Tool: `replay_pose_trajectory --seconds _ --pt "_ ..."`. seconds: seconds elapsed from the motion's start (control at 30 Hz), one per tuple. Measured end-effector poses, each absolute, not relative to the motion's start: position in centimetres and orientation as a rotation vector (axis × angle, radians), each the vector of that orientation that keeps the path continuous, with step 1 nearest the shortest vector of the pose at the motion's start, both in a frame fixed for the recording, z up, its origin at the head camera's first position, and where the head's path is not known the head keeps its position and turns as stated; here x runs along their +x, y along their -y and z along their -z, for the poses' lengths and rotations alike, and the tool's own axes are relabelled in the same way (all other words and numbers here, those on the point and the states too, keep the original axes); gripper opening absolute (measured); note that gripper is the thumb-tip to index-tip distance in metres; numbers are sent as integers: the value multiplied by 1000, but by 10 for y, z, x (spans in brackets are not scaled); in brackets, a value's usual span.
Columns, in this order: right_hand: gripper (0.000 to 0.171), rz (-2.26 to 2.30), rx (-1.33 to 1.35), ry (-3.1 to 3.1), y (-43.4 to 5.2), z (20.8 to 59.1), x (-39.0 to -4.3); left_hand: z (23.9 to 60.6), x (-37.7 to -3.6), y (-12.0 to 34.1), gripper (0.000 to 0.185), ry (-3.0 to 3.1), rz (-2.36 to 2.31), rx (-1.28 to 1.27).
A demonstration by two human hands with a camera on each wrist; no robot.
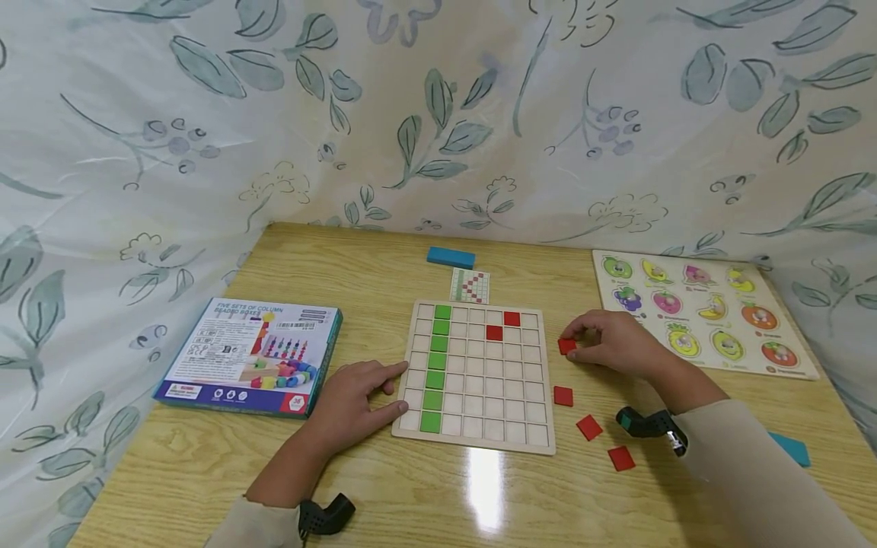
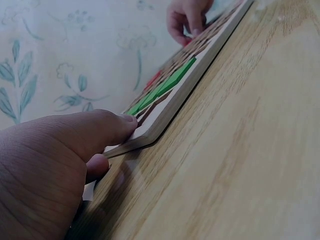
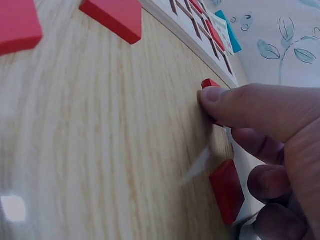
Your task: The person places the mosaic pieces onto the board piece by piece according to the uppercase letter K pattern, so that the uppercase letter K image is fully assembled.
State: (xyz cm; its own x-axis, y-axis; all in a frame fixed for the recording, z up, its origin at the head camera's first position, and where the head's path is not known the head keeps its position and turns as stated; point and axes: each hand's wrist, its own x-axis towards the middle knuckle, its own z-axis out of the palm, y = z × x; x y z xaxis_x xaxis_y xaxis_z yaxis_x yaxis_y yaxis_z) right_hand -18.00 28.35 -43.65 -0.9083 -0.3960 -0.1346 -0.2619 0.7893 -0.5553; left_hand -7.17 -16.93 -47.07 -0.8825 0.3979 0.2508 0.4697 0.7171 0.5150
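Observation:
A wooden grid board [image 1: 473, 415] lies flat in the middle of the table. It holds a column of green tiles [image 1: 435, 365] and two red tiles [image 1: 502, 326] near its far edge. My left hand [image 1: 393, 390] rests against the board's left edge with straight fingers. In the left wrist view its thumb [image 2: 107, 130] presses on the board's corner [image 2: 152, 131]. My right hand [image 1: 582, 342] is just right of the board and pinches a red tile [image 1: 566, 346] on the table. In the right wrist view the thumb [image 3: 240, 105] sits on this tile [image 3: 209, 84], with another red tile [image 3: 227, 190] beneath the curled fingers.
Three loose red tiles [image 1: 589, 427] lie right of the board. A pattern card [image 1: 470, 286] and a blue block [image 1: 451, 257] lie behind it. A toy box [image 1: 250, 358] sits at left and a fruit peg puzzle [image 1: 706, 312] at right. A teal block [image 1: 788, 447] lies near my right sleeve.

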Motion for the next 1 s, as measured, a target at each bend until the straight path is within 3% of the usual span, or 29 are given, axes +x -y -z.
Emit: replay_pose_trajectory --seconds 1.0 --pt "27 952 -647 -2704 -254 436 -182 468 -70 169 54 2841 876 -681"
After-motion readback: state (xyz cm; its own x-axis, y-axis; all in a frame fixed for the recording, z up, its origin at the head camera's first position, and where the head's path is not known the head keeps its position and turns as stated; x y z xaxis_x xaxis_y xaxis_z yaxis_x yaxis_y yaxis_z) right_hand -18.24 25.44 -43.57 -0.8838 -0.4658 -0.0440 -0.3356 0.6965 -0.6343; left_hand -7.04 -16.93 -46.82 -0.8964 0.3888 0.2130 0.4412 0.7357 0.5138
